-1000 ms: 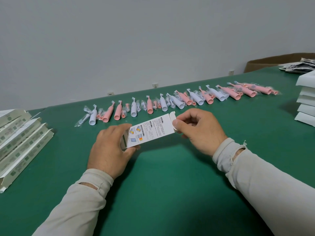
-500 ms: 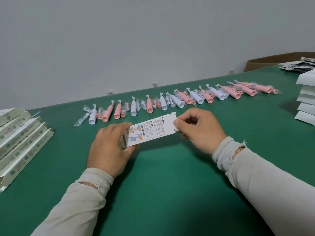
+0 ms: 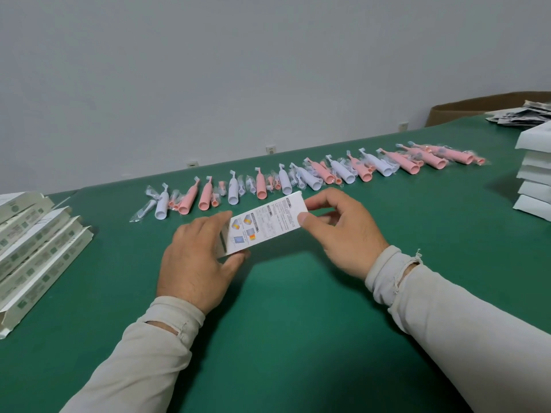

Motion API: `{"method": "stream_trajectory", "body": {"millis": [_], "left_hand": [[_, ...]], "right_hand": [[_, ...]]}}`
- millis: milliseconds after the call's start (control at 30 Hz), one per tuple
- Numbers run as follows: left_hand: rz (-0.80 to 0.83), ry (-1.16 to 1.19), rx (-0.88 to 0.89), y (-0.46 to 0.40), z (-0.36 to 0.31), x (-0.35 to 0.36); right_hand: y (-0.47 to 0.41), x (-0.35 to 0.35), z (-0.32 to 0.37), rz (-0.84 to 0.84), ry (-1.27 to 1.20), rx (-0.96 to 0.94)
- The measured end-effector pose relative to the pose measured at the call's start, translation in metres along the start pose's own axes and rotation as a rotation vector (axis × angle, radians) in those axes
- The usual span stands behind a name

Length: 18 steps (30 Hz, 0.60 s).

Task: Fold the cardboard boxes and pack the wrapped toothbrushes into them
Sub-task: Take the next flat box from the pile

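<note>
The fingers (image 3: 323,201) of the right hand (image 3: 343,234) pinched the far end of a small printed box (image 3: 264,225), thumb on the near face, seemingly to press its end flap shut. The left hand (image 3: 196,257) cupped the other end, fingers curled round it to brace the box just above the middle of the green tabletop (image 3: 283,338). Beyond it, a long row of wrapped toothbrushes (image 3: 313,177), pink and white, ran toward the upper right, laid out within easy reach for packing. Flat unfolded boxes (image 3: 32,248) lay fanned at the left edge, and a stack of white boxes (image 3: 535,180) stood at the right edge, probably the finished ones.
</note>
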State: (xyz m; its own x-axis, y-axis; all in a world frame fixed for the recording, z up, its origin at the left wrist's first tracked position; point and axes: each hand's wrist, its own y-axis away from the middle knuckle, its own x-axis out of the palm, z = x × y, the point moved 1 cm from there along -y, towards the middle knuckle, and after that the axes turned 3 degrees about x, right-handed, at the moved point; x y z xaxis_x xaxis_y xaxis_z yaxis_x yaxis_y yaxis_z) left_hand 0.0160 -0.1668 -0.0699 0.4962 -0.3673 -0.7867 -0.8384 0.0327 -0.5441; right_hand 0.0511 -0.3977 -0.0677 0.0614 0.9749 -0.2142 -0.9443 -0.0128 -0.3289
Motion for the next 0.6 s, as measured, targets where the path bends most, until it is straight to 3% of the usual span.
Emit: {"method": "stream_trajectory", "body": {"millis": [167,233,300,367,467,533,600], "left_hand": [[0.125,0.167,0.066,0.004,-0.004,0.007],[0.131,0.291,0.039,0.007,-0.006,0.009],[0.102,0.456,-0.042,0.009,-0.011,0.010],[0.077,0.576,-0.115,0.008,-0.019,0.012],[0.016,0.682,-0.178,0.004,-0.036,0.008],[-0.031,0.737,-0.163,0.001,-0.052,0.002],[-0.006,0.783,-0.104,0.002,-0.072,-0.004]], "right_hand": [[-0.008,-0.004,-0.002,-0.208,-0.490,0.278],[-0.008,-0.008,-0.001,-0.249,-0.511,0.343],[-0.006,-0.014,0.002,-0.283,-0.059,0.269],[0.004,-0.021,0.015,-0.282,0.551,-0.029],[0.028,-0.011,0.042,0.082,0.794,-0.496],[0.042,-0.003,0.049,0.239,0.966,-0.592],[0.049,-0.008,0.056,0.207,1.088,-0.603]]}}
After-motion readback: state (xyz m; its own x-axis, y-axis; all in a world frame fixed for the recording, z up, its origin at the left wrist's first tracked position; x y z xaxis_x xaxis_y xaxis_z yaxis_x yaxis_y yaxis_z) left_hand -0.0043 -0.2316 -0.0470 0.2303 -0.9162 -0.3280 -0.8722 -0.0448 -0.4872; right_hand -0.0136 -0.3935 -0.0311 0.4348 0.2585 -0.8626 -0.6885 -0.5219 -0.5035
